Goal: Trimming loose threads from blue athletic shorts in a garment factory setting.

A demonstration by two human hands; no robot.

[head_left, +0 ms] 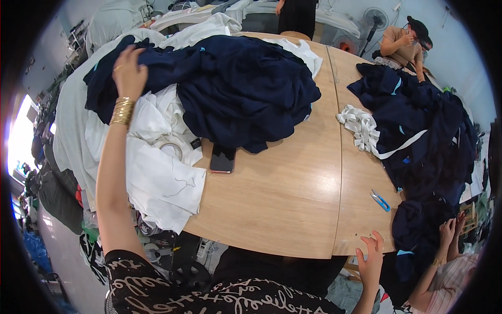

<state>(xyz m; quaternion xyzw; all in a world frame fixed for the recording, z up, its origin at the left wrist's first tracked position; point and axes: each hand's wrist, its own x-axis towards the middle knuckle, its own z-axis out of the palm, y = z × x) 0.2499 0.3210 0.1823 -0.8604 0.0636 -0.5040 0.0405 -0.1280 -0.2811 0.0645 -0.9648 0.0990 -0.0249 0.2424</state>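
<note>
My left hand [129, 73] reaches far out to the left, above a pile of navy blue garments [246, 89]. Its fingers are bent and apart over the cloth, and I see no fold held between them; gold bangles circle the wrist. Beneath that forearm lie white cloth pieces [162, 172], with a roll of tape [171, 150] and a loose dark thread on them. My right hand [371, 256] is raised at the table's front edge, fingers spread and holding nothing. Beyond it lie blue thread snips [380, 200].
A phone [223, 159] lies beside the navy pile on the wooden table [282, 193]. At right, a bundle of white strips [361, 128] adjoins more navy garments [423, 120]. Co-workers are at the right: one person [402, 44] at the far side, another's hands [451, 230] nearer. Someone stands behind the table.
</note>
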